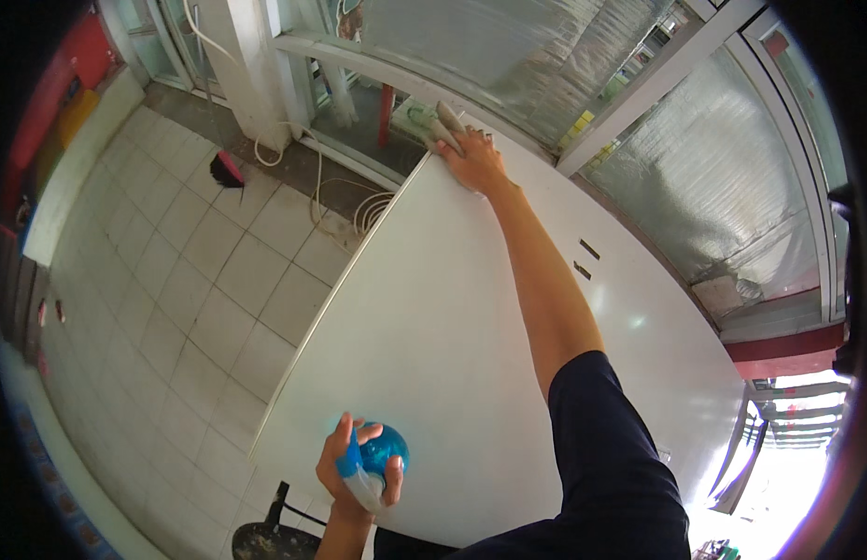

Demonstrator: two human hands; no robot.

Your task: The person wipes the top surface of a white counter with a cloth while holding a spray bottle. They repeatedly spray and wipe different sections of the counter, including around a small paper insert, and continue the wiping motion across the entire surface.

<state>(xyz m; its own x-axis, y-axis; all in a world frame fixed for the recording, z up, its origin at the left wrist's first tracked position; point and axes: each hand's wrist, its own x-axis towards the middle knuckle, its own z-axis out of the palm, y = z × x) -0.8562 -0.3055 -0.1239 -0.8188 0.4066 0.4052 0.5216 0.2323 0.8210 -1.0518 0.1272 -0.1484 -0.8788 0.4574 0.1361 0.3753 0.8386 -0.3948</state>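
A white, smooth tabletop (433,301) lies before me. My right hand (475,161) is stretched out to its far left corner, the fingers on a greyish cloth (449,129) that is pressed to the surface by the edge. Nearer to me, my left hand (360,462) is closed around a blue spray bottle (385,448), its blue-and-white spray head turned toward me. The bottle is over the near left part of the tabletop; whether it touches the surface, I cannot tell.
Glass panels (713,182) in white frames border the table's far side. On the tiled floor (216,280) to the left are a red-and-black broom head (227,170) and a coiled pale hose (371,212). A dark stool or chair seat (272,542) stands at the near left.
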